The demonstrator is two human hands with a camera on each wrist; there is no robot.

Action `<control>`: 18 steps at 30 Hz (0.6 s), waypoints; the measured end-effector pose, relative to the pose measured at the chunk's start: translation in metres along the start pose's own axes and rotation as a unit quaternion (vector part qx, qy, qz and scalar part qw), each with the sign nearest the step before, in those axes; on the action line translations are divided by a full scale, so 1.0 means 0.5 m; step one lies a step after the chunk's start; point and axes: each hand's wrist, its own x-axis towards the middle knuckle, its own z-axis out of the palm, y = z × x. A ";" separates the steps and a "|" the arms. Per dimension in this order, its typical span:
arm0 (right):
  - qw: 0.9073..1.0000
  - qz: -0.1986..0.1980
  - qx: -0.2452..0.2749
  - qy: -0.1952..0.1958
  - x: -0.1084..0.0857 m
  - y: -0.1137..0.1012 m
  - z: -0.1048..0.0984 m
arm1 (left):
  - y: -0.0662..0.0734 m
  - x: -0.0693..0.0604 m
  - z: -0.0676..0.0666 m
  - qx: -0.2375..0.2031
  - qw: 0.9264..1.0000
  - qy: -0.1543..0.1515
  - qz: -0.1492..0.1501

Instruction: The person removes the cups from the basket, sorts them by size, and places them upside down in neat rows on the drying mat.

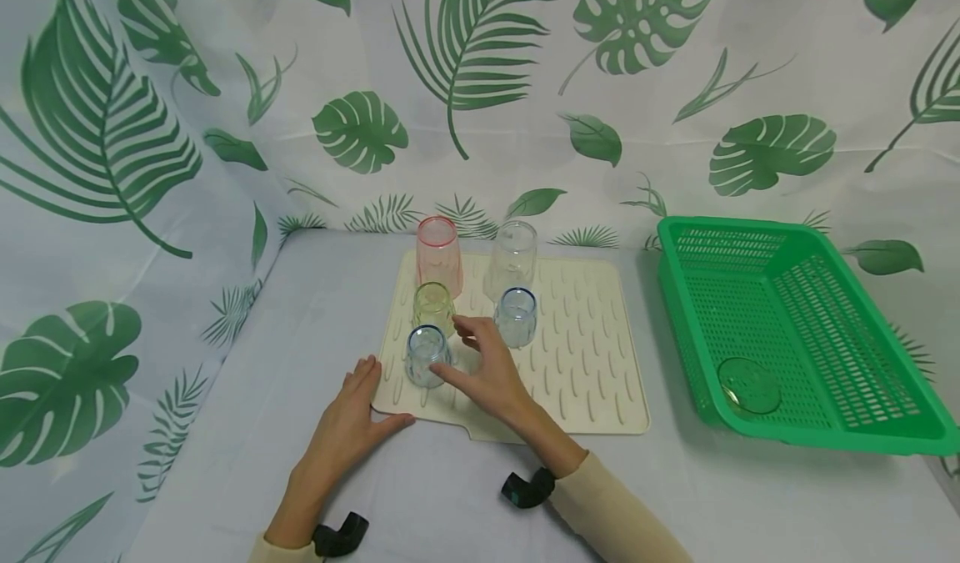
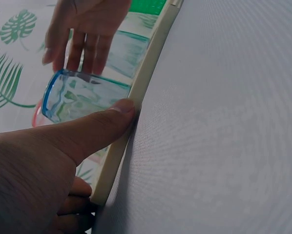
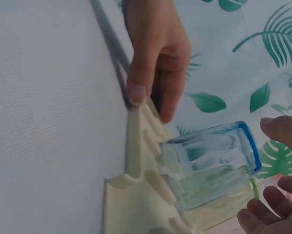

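Note:
A cream drying mat (image 1: pixel 581 354) with raised ridges carries several glasses, their coloured rims uppermost. My left hand (image 1: pixel 348 425) rests at its front left corner, with the thumb along the front edge and the fingers by the left side. Nearest to both hands is a small clear glass with a blue rim (image 1: pixel 427 367). Around that glass my right hand (image 1: pixel 491 371) is spread, thumb in front and fingers behind; the right wrist view shows a gap between fingers and glass (image 3: pixel 212 163). Behind it stands a yellow-green glass (image 1: pixel 433 304), and to the right another blue-rimmed glass (image 1: pixel 516 321).
A tall pink glass (image 1: pixel 438 254) and a tall clear glass (image 1: pixel 513 254) stand at the back of the mat. On the right is a green plastic basket (image 1: pixel 682 338) with a clear round glass item (image 1: pixel 750 386) inside. A leaf-patterned cloth (image 1: pixel 517 146) hangs behind.

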 end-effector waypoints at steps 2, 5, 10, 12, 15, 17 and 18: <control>1.000 -0.002 -0.005 0.002 -0.002 -0.004 -0.007 | 0.000 0.000 0.000 -0.001 1.000 0.003 0.002; 1.000 -0.004 -0.015 0.006 -0.004 -0.009 -0.020 | 0.001 0.000 0.000 -0.001 1.000 0.006 0.003; 0.999 -0.016 -0.029 0.017 -0.010 -0.018 -0.045 | 0.000 0.000 0.001 0.000 1.000 0.005 0.000; 0.999 -0.023 -0.033 0.023 -0.012 -0.022 -0.056 | 0.000 0.000 0.000 -0.001 1.000 0.005 -0.001; 0.998 -0.029 -0.042 0.032 -0.015 -0.028 -0.073 | 0.000 -0.001 0.000 -0.002 1.000 0.009 0.000; 0.998 -0.033 -0.048 0.039 -0.018 -0.033 -0.085 | 0.000 -0.001 0.000 -0.002 1.000 0.009 0.000; 0.997 -0.034 -0.051 0.042 -0.019 -0.035 -0.091 | 0.000 -0.001 0.000 -0.003 1.000 0.008 0.000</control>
